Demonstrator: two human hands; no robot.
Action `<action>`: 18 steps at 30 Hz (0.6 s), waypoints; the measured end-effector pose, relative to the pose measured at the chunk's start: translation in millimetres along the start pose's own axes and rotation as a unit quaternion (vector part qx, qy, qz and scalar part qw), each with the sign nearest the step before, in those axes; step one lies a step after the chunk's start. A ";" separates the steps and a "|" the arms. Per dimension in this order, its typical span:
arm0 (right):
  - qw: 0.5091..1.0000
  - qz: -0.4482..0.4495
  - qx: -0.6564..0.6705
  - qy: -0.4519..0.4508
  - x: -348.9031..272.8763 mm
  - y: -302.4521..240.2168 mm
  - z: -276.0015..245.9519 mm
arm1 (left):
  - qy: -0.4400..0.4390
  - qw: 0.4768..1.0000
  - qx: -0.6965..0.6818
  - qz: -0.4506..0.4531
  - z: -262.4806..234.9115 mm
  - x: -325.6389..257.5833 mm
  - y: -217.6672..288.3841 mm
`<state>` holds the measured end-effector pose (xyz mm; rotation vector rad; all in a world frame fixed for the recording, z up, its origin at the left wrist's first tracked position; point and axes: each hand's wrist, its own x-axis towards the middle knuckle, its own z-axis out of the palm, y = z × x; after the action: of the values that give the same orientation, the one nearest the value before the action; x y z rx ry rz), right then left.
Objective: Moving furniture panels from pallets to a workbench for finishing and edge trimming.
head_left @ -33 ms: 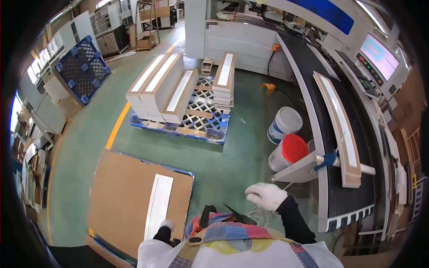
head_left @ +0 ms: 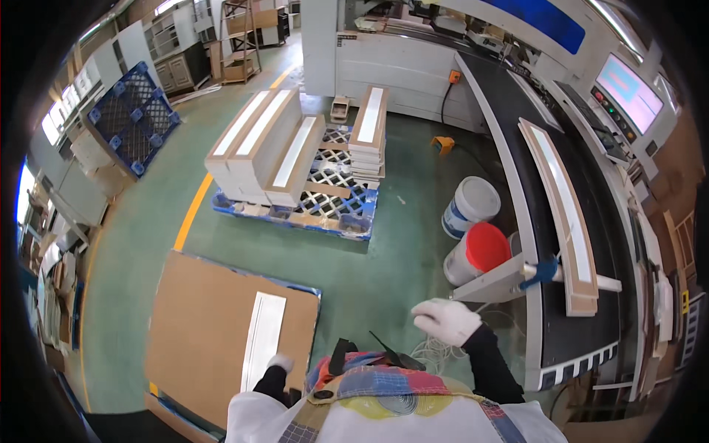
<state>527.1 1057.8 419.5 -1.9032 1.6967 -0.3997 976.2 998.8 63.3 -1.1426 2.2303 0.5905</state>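
Observation:
My left hand [head_left: 281,362] wears a white glove and is at the right edge of a long white panel [head_left: 263,334], which lies on a brown board-topped stack [head_left: 199,325] at the lower left. Its fingers are too small and partly hidden, so I cannot tell whether it grips the panel or only touches it. My right hand [head_left: 445,323], also in a white glove, is held over the floor to the right of my body. Its fingers are bent and pressed together, with nothing visible in them. Long boards with a white strip [head_left: 561,199] lie on the black conveyor [head_left: 583,336] at the right.
Stacks of white-striped panels [head_left: 255,140] stand on a blue lattice pallet [head_left: 295,219] ahead. A red-lidded bucket [head_left: 487,246] and a white-lidded bucket [head_left: 476,198] sit beside the conveyor. Loose cable [head_left: 436,353] coils on the floor. A large machine [head_left: 399,77] fills the back.
The lower board on the conveyor has slid slightly toward its near end. My right hand has shifted a little to the right, and my left hand slightly forward.

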 end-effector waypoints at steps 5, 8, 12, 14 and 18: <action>0.982 0.136 0.009 0.130 78.3 94.8 -52.7 | 0.100 0.966 -0.219 -0.092 -244.7 148.7 50.2; 0.989 0.118 0.026 0.082 130.2 148.5 -82.6 | 0.141 0.952 -0.261 -0.076 -335.7 232.3 80.0; 0.991 0.063 0.061 0.096 225.0 213.5 -135.3 | 0.138 0.955 -0.258 -0.044 -378.8 348.2 100.8; 0.989 0.032 0.067 0.125 274.4 249.2 -163.2 | 0.090 0.967 -0.239 0.012 -414.0 377.1 129.7; 0.995 0.015 0.066 0.076 373.4 278.1 -248.5 | 0.165 0.930 -0.316 0.086 -491.1 418.8 160.4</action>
<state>220.5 628.5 405.8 -1.7895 1.7459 -0.6440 505.3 543.3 177.0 -1.4407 2.5221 1.3506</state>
